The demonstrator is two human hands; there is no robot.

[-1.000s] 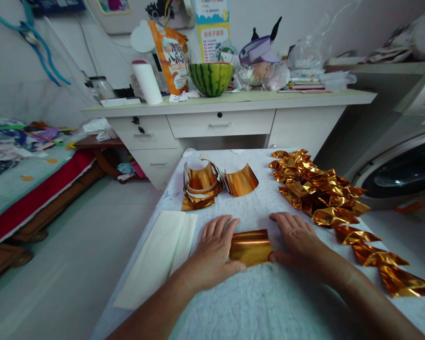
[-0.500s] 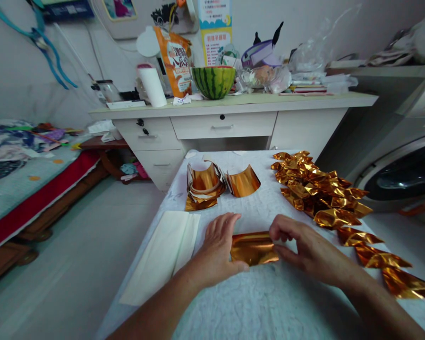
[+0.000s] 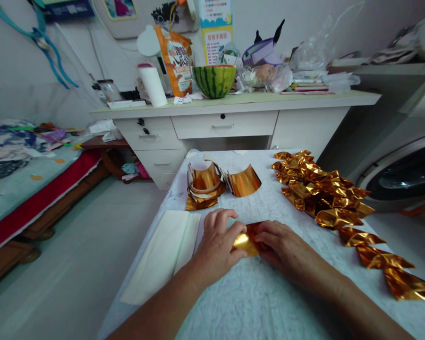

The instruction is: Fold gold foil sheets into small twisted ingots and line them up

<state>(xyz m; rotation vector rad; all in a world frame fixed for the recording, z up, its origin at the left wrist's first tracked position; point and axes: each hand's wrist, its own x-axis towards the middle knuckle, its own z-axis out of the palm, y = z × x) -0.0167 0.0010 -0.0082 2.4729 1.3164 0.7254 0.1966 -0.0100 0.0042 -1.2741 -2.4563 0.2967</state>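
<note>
While our left hand (image 3: 217, 246) curls its fingers onto one end of the gold foil sheet (image 3: 248, 240), our right hand (image 3: 281, 243) closes on the other. Sheet lies between them on the cloth-covered tabletop (image 3: 262, 307); white paper (image 3: 157, 257) left, twisted foil pieces (image 3: 315, 189) right.

Hands, two: left hand (image 3: 217, 245) and right hand (image 3: 286, 248), both bare, five-fingered, with rounded fingertips (nails too small to judge). Forearms, two: left forearm (image 3: 159, 304) and right forearm (image 3: 354, 295), uncovered along their visible length, smooth in outline, narrower at the wrists.
</note>
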